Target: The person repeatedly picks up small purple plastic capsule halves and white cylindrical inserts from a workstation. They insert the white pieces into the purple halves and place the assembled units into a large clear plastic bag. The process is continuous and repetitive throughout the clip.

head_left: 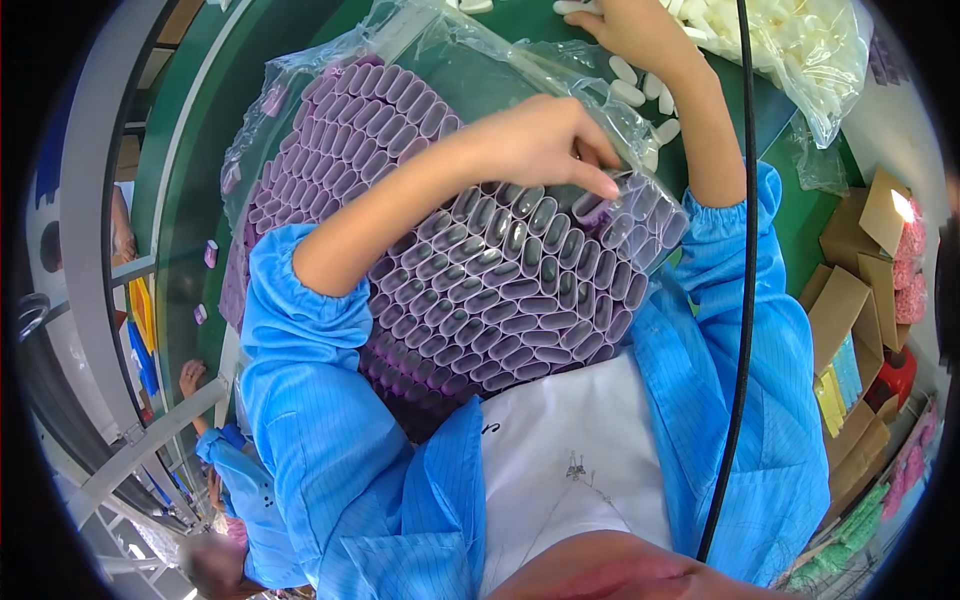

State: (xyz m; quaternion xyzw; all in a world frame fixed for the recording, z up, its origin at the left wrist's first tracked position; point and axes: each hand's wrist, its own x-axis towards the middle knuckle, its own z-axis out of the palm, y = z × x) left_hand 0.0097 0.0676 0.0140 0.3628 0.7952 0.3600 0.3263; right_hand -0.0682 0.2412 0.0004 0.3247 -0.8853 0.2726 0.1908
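My left hand (545,145) reaches across a large block of purple oval cases (400,130) packed side by side in rows. Its fingers curl and the thumb points down beside clear plastic film (650,205) at the block's right side; anything between the fingertips is hidden. A purple case (592,212) sits tilted just below the thumb. Farther off, at the top edge, my right hand (640,40) pinches a white oval piece (572,7). Several loose white oval pieces (627,94) lie on the green table between my hands.
A clear bag of white pieces (770,50) stands at the far right. A black cable (742,300) hangs in front of my right side. Open cardboard boxes (850,310) stand to the right. Loose purple cases (211,253) lie at left, where another person's hand (192,377) rests.
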